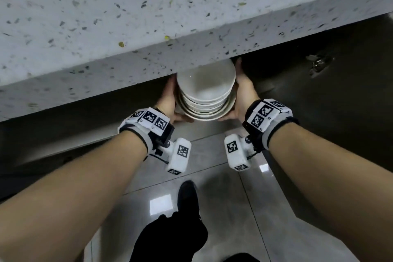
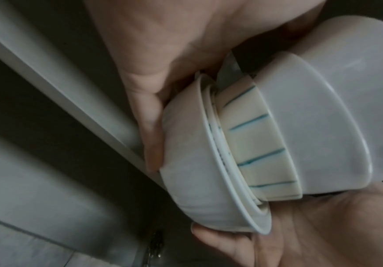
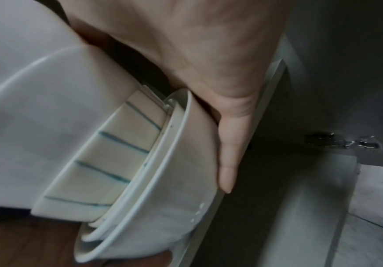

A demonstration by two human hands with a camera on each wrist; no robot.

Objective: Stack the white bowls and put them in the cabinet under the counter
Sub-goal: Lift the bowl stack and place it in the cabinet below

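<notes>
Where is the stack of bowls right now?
In the head view, the stack of bowls sits centre, held between left hand and right hand, just under the counter edge.

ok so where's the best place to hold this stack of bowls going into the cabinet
Hold the stack low, at the bottom bowl, one hand on each side, as the left hand and right hand do now. That bowl is the widest and carries the rest, so gripping higher would probably lift only the upper bowls. Sideways palms should also keep the top clear of the counter edge.

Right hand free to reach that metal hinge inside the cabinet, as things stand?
Probably not: the right hand and left hand both hold the stack of white bowls. The metal hinge lies unobstructed to the right, but letting go risks the stack.
</notes>
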